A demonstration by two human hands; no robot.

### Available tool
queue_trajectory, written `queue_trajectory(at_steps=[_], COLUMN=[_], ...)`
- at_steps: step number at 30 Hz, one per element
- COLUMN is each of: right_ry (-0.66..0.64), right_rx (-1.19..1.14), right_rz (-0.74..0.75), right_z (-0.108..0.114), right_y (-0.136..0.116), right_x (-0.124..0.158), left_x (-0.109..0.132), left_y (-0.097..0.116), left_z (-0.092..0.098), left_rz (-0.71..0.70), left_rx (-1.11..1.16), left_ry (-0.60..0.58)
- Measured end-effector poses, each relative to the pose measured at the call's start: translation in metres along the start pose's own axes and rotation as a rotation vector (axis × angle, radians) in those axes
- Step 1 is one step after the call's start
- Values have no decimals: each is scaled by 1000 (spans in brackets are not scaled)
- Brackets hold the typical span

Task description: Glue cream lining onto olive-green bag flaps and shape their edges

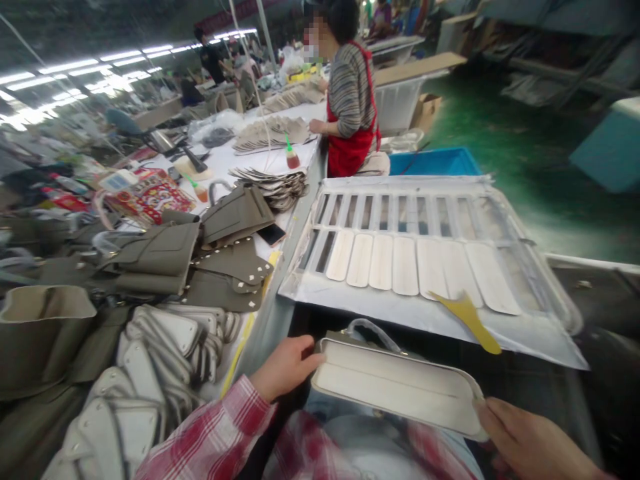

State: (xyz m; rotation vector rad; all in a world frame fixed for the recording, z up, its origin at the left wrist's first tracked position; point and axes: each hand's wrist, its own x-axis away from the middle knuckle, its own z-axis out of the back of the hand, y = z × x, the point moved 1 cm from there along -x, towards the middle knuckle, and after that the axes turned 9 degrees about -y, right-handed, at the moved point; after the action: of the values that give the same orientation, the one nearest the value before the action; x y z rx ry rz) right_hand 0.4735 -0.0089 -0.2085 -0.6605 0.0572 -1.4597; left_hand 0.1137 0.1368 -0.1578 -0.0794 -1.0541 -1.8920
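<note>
Between my two hands, over my lap, is a handbag (pixel 397 380) with a long cream panel with rounded ends facing up. A handle in clear wrapping (pixel 373 327) arches behind its far edge. My left hand (pixel 287 367) pinches the panel's left end, thumb on the rim. At the other end my right hand (pixel 523 433) grips the right corner, its fingers partly hidden underneath. Just beyond, a slotted white rack (pixel 370 293) carries several cream oblong strips (pixel 405 263). A yellow spatula-like tool (pixel 467 317) lies across its front edge.
On the left table are stacked cream-edged pieces (pixel 143 373), olive bag parts (pixel 155 257) and a phone (pixel 271 233). A glue bottle with a green tip (pixel 291 157) stands farther back. A co-worker in a red apron (pixel 350 113) is beyond the rack, near a blue bin (pixel 435 162).
</note>
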Motion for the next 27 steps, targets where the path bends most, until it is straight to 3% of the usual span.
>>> queue_trajectory(at_steps=[1, 3, 5, 7, 10, 11, 13, 15, 17, 23, 25, 27], right_ry=[-30, -249, -315, -309, -251, -239, -229, -228, -211, -118, -112, -141], right_rx=[7, -80, -153, -215, -236, -243, -286, -342, -354, -181, -320, -606], right_rz=[-56, -280, -401, -469, -477, -470, -469, -477, -486, -442, -413, -448], right_z=[10, 27, 40, 46, 46, 44, 40, 37, 35, 28, 26, 24], right_y=[-12, -33, -49, -56, -58, -57, -56, -54, -53, -49, -45, -41], right_x=[2, 5, 5, 4, 6, 7, 9, 9, 10, 11, 10, 8], left_x=[2, 5, 6, 7, 11, 9, -2, -18, -33, -40, -38, -36], left_y=[-1, -4, -8, -2, 40, 60, 97, 123, 136, 137, 138, 140], left_z=[-3, -6, -6, -7, -24, -36, -64, -88, -103, -102, -100, -99], left_rz=[9, 38, 85, 61, -298, -470, -683, -753, -734, -670, -655, -646], left_rx=[12, -11, -101, -205, -295, -321, -417, -515, -573, -575, -576, -580], left_ry=[5, 4, -57, 104, 383, 355, 107, -103, -225, -309, -314, -321])
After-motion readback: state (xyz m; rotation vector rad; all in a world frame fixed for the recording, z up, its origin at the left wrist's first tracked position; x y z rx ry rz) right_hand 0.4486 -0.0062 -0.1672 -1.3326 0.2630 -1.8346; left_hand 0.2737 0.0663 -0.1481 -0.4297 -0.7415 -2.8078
